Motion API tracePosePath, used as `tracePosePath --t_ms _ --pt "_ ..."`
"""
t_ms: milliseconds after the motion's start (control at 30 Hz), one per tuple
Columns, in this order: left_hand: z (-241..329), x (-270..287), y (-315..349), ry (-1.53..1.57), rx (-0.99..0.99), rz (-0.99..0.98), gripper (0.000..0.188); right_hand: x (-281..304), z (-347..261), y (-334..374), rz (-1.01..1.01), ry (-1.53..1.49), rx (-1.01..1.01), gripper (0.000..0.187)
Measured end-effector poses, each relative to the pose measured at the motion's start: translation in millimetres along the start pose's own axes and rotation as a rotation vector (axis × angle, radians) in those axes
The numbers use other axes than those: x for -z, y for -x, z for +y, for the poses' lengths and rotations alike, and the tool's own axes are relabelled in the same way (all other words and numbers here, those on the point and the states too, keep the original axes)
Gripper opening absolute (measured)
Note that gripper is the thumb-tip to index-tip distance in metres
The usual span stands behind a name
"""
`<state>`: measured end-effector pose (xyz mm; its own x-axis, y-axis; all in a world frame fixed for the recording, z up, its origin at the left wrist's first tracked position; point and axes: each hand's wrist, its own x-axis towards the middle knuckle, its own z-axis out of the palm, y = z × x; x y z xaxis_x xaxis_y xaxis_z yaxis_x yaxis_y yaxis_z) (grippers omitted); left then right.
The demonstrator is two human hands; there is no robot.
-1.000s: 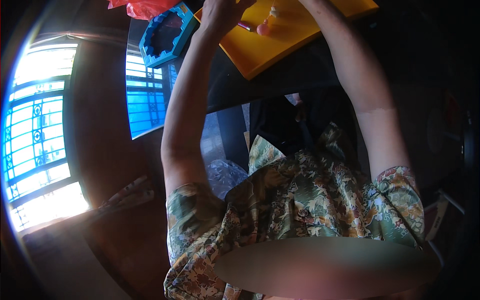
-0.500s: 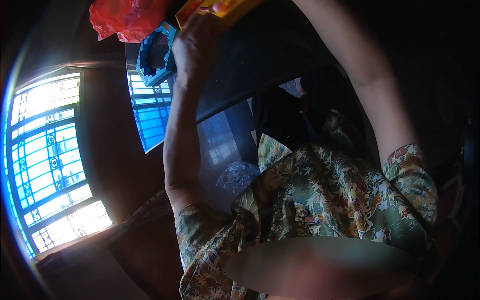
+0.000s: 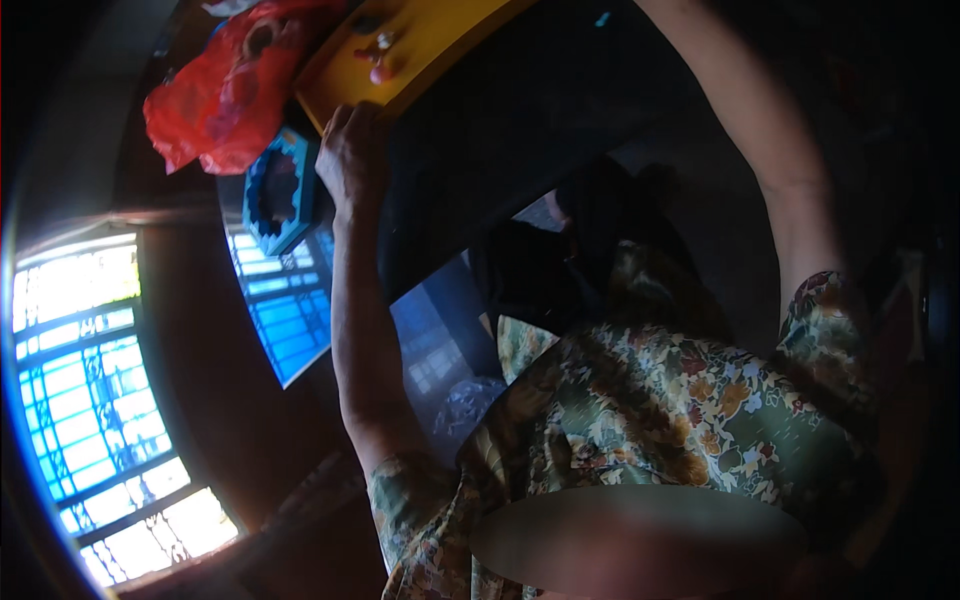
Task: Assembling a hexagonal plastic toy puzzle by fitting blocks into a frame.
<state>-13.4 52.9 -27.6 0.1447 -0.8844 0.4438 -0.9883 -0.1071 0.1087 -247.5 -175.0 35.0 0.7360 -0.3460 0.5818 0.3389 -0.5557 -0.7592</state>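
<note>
My left hand (image 3: 355, 160) grips the near left corner of a yellow tray (image 3: 440, 42), its fingers closed over the rim. Inside the tray lie a few small pieces, among them a pink round one (image 3: 379, 74) and a whitish one (image 3: 385, 41). The tray's far part is cut off by the upper edge of the picture. My right forearm (image 3: 750, 100) reaches up and out at the top, so the right hand cannot be seen. Just left of my left hand sits a blue angular frame (image 3: 288, 232) with a jagged inner edge.
A crumpled red plastic bag (image 3: 215, 110) lies left of the tray, close to the blue frame. The dark glossy tabletop (image 3: 480, 140) reflects a bright barred window (image 3: 95, 400) on the left. Clear crinkled plastic (image 3: 468, 405) shows below the table edge.
The tray, bag, blue frame and my left hand all appear lower and further left in the picture, and more of the tray's inside shows. My left hand keeps hold of the tray.
</note>
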Motion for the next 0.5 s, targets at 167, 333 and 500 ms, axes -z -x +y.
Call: tracePosePath --t_ms 167,333,500 --pt "-2 -6 -9 0.06 -0.014 0.031 0.012 51 -15 88 0.138 0.439 -0.242 0.009" --pt "-7 -8 -7 0.023 -0.017 0.031 0.014 32 26 127 -0.111 1.112 0.08 0.019" --pt "3 -1 5 0.048 -0.068 0.098 0.014 8 41 127 -0.069 1.263 0.047 0.005"
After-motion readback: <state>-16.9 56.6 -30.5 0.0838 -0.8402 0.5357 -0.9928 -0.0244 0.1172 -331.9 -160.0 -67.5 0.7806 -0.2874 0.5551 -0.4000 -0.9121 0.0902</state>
